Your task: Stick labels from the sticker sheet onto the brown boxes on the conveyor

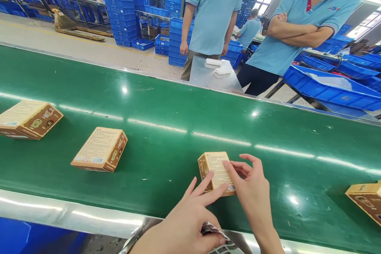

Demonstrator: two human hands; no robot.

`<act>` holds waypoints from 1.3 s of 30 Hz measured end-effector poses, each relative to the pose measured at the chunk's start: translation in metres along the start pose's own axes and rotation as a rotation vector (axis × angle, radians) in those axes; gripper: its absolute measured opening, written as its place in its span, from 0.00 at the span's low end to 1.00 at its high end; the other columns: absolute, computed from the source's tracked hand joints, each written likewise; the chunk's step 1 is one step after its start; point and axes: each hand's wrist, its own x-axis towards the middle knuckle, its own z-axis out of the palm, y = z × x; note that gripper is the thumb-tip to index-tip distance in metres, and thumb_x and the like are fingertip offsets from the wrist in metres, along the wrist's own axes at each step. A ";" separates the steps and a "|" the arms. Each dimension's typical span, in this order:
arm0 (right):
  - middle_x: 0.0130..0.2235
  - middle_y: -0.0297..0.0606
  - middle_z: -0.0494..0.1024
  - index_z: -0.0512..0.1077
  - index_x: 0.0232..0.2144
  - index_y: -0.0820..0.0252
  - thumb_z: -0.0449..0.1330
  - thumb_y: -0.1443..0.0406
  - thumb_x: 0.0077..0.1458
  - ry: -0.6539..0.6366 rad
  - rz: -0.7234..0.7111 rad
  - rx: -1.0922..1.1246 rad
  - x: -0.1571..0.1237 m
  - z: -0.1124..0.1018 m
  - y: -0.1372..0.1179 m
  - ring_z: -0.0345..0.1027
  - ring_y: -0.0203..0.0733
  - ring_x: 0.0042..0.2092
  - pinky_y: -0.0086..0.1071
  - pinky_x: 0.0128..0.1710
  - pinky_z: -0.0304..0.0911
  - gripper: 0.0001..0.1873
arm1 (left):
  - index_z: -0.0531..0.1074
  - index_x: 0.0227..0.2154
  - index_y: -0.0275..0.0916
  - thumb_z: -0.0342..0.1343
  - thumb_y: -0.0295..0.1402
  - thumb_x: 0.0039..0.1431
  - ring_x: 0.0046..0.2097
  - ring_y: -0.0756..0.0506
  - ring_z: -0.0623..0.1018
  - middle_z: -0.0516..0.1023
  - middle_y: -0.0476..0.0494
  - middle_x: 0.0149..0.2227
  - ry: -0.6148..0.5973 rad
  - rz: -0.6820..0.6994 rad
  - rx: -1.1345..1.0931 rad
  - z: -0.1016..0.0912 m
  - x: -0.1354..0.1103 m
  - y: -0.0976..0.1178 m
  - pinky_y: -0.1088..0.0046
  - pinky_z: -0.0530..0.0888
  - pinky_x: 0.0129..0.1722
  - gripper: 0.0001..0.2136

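A small tan cardboard box [214,168] lies flat on the green conveyor belt [178,127] near its front edge. My left hand [187,218] touches the box's near end with two outstretched fingers, while its other fingers pinch a dark printed leaflet [216,234]. My right hand [253,190] rests against the box's right side, fingers spread over its edge.
Two more tan boxes [101,149] [29,119] lie on the belt to the left and another box [366,200] at the right edge. Across the belt stand two people in light blue shirts by a metal stand [205,77]. Blue crates [327,87] fill the floor behind.
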 end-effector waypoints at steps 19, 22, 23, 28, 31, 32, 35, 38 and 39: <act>0.53 0.42 0.79 0.74 0.41 0.56 0.56 0.66 0.68 -0.322 -1.200 -0.370 -0.058 -0.005 -0.037 0.71 0.48 0.56 0.40 0.51 0.69 0.06 | 0.79 0.28 0.34 0.58 0.42 0.60 0.30 0.49 0.67 0.74 0.48 0.26 0.475 -0.310 -0.414 -0.027 -0.073 -0.001 0.75 0.63 0.31 0.15; 0.52 0.44 0.80 0.75 0.40 0.57 0.57 0.71 0.65 -0.281 -1.276 -0.333 -0.060 -0.001 -0.040 0.72 0.48 0.54 0.39 0.51 0.69 0.07 | 0.77 0.26 0.34 0.58 0.43 0.61 0.29 0.51 0.65 0.70 0.50 0.24 0.515 -0.327 -0.434 -0.027 -0.077 -0.003 0.75 0.62 0.29 0.17; 0.51 0.43 0.80 0.75 0.41 0.57 0.58 0.72 0.64 -0.279 -1.293 -0.306 -0.060 0.000 -0.040 0.73 0.48 0.54 0.39 0.51 0.69 0.08 | 0.75 0.25 0.34 0.58 0.44 0.61 0.28 0.51 0.64 0.68 0.51 0.23 0.541 -0.350 -0.444 -0.028 -0.079 -0.004 0.75 0.61 0.28 0.17; 0.52 0.37 0.80 0.75 0.37 0.51 0.61 0.66 0.63 -0.454 -0.876 -0.044 -0.053 0.005 -0.035 0.74 0.45 0.53 0.33 0.51 0.71 0.04 | 0.79 0.25 0.40 0.58 0.43 0.62 0.40 0.43 0.75 0.80 0.44 0.34 0.719 -0.293 -0.211 -0.045 -0.108 -0.016 0.67 0.73 0.43 0.14; 0.53 0.38 0.79 0.76 0.40 0.50 0.59 0.55 0.65 -0.480 -0.337 0.180 -0.038 0.030 -0.034 0.75 0.46 0.53 0.35 0.51 0.72 0.09 | 0.83 0.27 0.48 0.60 0.39 0.61 0.67 0.33 0.61 0.70 0.49 0.64 0.768 -0.221 0.080 -0.059 -0.130 -0.033 0.45 0.57 0.65 0.09; 0.53 0.39 0.79 0.77 0.41 0.50 0.59 0.51 0.64 -0.506 -0.201 0.262 -0.033 0.043 -0.036 0.75 0.47 0.53 0.37 0.53 0.70 0.13 | 0.83 0.28 0.49 0.60 0.39 0.61 0.70 0.31 0.55 0.63 0.53 0.68 0.729 -0.233 0.100 -0.062 -0.135 -0.039 0.40 0.51 0.67 0.08; 0.52 0.40 0.80 0.78 0.42 0.52 0.64 0.47 0.58 -0.633 0.023 0.487 -0.020 0.085 -0.045 0.72 0.51 0.56 0.44 0.59 0.65 0.19 | 0.84 0.31 0.51 0.62 0.39 0.60 0.73 0.32 0.48 0.59 0.56 0.70 0.549 -0.268 0.020 -0.061 -0.139 -0.051 0.39 0.49 0.69 0.06; 0.51 0.40 0.80 0.79 0.40 0.54 0.67 0.47 0.54 -0.681 0.074 0.562 -0.016 0.117 -0.054 0.71 0.53 0.57 0.45 0.58 0.65 0.20 | 0.84 0.33 0.50 0.62 0.36 0.60 0.74 0.32 0.44 0.59 0.57 0.70 0.470 -0.276 0.023 -0.051 -0.129 -0.050 0.40 0.53 0.68 0.05; 0.52 0.41 0.80 0.79 0.40 0.54 0.68 0.47 0.53 -0.673 0.074 0.558 -0.017 0.123 -0.055 0.70 0.53 0.57 0.45 0.57 0.65 0.20 | 0.84 0.33 0.50 0.62 0.35 0.60 0.74 0.32 0.42 0.57 0.58 0.70 0.453 -0.277 0.040 -0.048 -0.125 -0.048 0.39 0.52 0.68 0.05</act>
